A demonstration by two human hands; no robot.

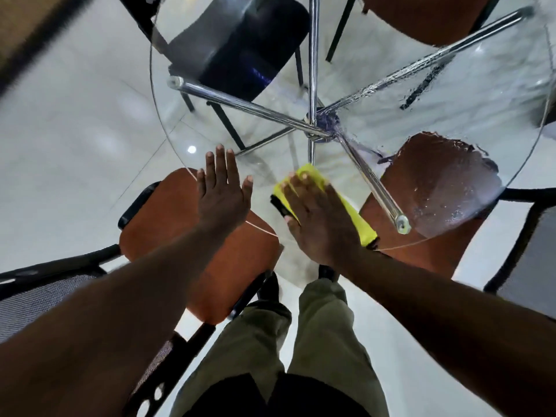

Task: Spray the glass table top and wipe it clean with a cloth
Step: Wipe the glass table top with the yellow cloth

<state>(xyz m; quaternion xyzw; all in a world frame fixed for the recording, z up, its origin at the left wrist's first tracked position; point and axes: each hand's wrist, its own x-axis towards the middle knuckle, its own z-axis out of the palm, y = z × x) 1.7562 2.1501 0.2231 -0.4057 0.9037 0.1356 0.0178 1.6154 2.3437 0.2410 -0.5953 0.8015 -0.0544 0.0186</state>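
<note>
Clearly the wiping step is in hand: the person's right hand [316, 218] lies flat on the yellow cloth [359, 222], fingers straight and close together, pressing it onto the round glass table top [376, 70] just inside its near edge, with the thumb at the cloth's dark-trimmed left side. The left hand [224, 191] rests palm down on the glass by the near-left edge, fingers straight and slightly apart, holding nothing; it seems to serve as a brace. No spray bottle is in view. Droplets and a wet film [445, 188] show on the right part of the top, densest toward the near-right edge, and streaks run toward the far right; the left part looks drier, though glare makes that hard to judge. To do the step well, the person should probably work the cloth from the near edge out into the wet area in overlapping passes, palm flat so the pressure spreads evenly and the folded cloth neither bunches nor slips off the rim beside the wrist. The bracing hand will likely leave prints, so its spot wants a last pass. Leaning hard near the rim looks unwise, since the glass rests only on chrome legs [240, 100] that meet at the centre. The orange chair [186, 236] under the near-left edge may crowd the reach.
</note>
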